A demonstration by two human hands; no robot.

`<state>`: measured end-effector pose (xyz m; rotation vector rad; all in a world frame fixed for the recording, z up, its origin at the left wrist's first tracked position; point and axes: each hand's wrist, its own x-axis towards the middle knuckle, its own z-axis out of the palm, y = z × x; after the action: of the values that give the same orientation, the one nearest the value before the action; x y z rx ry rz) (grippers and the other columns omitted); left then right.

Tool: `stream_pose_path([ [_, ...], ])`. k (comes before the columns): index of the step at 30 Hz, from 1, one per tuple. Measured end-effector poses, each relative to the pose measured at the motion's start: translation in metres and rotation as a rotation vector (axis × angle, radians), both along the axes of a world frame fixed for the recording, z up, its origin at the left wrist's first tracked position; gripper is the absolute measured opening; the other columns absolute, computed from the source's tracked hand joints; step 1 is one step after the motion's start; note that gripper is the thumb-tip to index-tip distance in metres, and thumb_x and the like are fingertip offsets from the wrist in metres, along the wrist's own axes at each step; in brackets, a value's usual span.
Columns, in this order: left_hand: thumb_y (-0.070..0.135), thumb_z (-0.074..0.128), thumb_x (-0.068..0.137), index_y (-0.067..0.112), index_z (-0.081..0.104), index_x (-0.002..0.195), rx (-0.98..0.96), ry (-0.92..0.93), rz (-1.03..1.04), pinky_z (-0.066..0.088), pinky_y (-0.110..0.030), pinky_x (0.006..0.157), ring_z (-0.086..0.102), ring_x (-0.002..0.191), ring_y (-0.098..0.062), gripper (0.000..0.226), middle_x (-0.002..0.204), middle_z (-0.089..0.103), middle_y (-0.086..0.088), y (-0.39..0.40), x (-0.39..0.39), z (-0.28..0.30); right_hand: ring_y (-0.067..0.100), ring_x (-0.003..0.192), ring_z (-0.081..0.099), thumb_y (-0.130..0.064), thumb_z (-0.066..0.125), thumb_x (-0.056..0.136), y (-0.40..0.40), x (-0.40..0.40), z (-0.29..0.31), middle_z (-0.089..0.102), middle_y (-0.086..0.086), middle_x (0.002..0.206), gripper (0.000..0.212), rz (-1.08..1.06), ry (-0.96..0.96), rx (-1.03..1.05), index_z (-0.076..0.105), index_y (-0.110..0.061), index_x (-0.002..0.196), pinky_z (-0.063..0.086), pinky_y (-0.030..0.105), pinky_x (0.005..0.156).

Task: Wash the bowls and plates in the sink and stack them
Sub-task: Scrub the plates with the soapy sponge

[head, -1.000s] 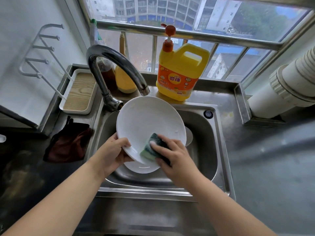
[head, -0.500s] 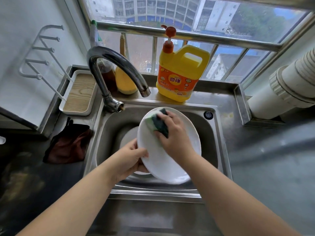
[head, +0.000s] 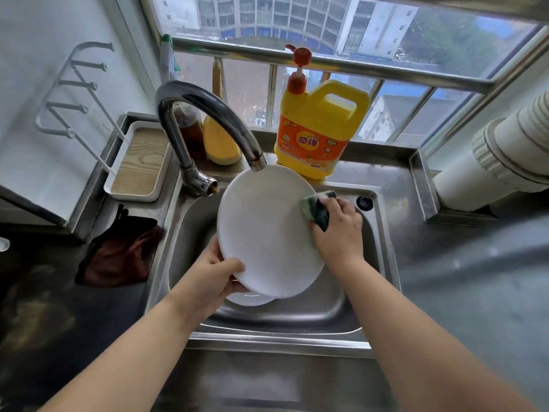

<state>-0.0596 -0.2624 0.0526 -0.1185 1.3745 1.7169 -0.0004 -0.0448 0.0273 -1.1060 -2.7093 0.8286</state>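
A large white plate (head: 264,230) is held tilted above the steel sink (head: 297,316), its top edge just under the tap spout. My left hand (head: 215,278) grips the plate's lower left rim, thumb on the face. My right hand (head: 338,233) holds a green and dark sponge (head: 316,209) pressed against the plate's right edge. Another white dish (head: 251,298) lies in the sink below, mostly hidden by the plate.
A curved steel tap (head: 205,120) arches over the sink. A yellow detergent jug (head: 318,129) with a pump stands behind it, beside two bottles. A white tray (head: 138,165) and dark cloth (head: 118,254) lie left. A white pipe (head: 502,156) runs at right.
The plate has tilted up and back toward the tap. My right hand has slid the sponge from the plate's upper middle to its right edge. My left hand has shifted along the lower rim.
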Motion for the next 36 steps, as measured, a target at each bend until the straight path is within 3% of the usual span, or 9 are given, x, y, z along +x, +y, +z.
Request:
stream_pose_path([
  [3,-0.016,0.045,0.084,0.028,0.054,0.114,0.012,-0.007,0.124,0.058,-0.038,0.062,0.058,0.109,-0.033,0.054,0.122,0.058,-0.01,0.001,-0.005,-0.003,0.032,0.12,0.038,-0.03,0.061,0.088,-0.008,0.016,-0.006,0.04,0.01,0.14,0.047,-0.042,-0.064,-0.073,0.049,-0.025,0.133,0.035,0.038,0.1],
  [8,-0.016,0.04,0.087,0.027,0.055,0.116,0.036,-0.024,0.166,0.058,-0.037,0.062,0.059,0.109,-0.033,0.054,0.122,0.059,-0.011,0.006,-0.005,-0.009,0.027,0.123,0.035,-0.032,0.059,0.089,-0.05,0.038,-0.011,0.037,0.006,0.143,0.051,0.089,-0.08,-0.116,0.047,-0.031,0.138,0.029,0.031,0.106],
  [16,-0.015,0.042,0.087,0.021,0.053,0.121,0.05,-0.047,0.157,0.057,-0.035,0.061,0.07,0.088,-0.027,0.051,0.115,0.065,-0.016,0.01,0.003,-0.015,0.022,0.128,0.037,-0.031,0.063,0.087,-0.094,0.052,0.0,0.041,0.003,0.144,0.05,0.355,0.081,-0.204,0.052,-0.03,0.135,0.021,0.017,0.105],
  [18,-0.014,0.041,0.088,0.02,0.053,0.12,0.047,-0.054,0.168,0.057,-0.035,0.059,0.069,0.089,-0.028,0.048,0.114,0.065,-0.015,0.009,0.004,-0.013,0.024,0.125,0.039,-0.033,0.061,0.084,-0.087,0.055,-0.001,0.044,0.004,0.142,0.05,0.402,0.055,-0.176,0.054,-0.032,0.134,0.022,0.019,0.105],
  [23,-0.012,0.04,0.089,0.024,0.054,0.11,-0.013,-0.039,0.157,0.058,-0.034,0.055,0.059,0.103,-0.032,0.044,0.114,0.06,-0.008,0.001,-0.001,-0.007,0.033,0.111,0.048,-0.026,0.064,0.082,-0.039,0.063,-0.016,0.05,0.006,0.141,0.048,0.376,-0.016,0.023,0.059,-0.031,0.129,0.042,0.043,0.101],
  [27,-0.012,0.04,0.09,0.024,0.054,0.109,0.011,-0.035,0.162,0.057,-0.034,0.053,0.06,0.099,-0.03,0.043,0.112,0.061,-0.008,0.005,0.001,-0.002,0.03,0.116,0.041,-0.03,0.057,0.087,-0.05,0.06,-0.015,0.04,0.002,0.148,0.048,0.333,-0.03,0.014,0.051,-0.032,0.135,0.033,0.034,0.106],
  [31,-0.011,0.039,0.09,0.024,0.054,0.11,-0.019,0.011,0.12,0.056,-0.034,0.053,0.066,0.087,-0.029,0.044,0.11,0.062,-0.012,0.008,0.001,-0.002,0.026,0.121,0.039,-0.035,0.051,0.086,-0.087,0.062,-0.006,0.039,0.001,0.149,0.051,0.414,0.061,-0.17,0.049,-0.032,0.137,0.024,0.023,0.105],
  [36,-0.009,0.041,0.09,0.026,0.052,0.109,-0.073,-0.005,0.096,0.057,-0.033,0.053,0.06,0.097,-0.031,0.042,0.112,0.059,-0.008,-0.002,-0.002,-0.002,0.034,0.103,0.056,-0.03,0.061,0.079,-0.051,0.065,-0.018,0.055,0.007,0.135,0.047,0.478,0.036,0.05,0.061,-0.029,0.126,0.045,0.042,0.094],
])
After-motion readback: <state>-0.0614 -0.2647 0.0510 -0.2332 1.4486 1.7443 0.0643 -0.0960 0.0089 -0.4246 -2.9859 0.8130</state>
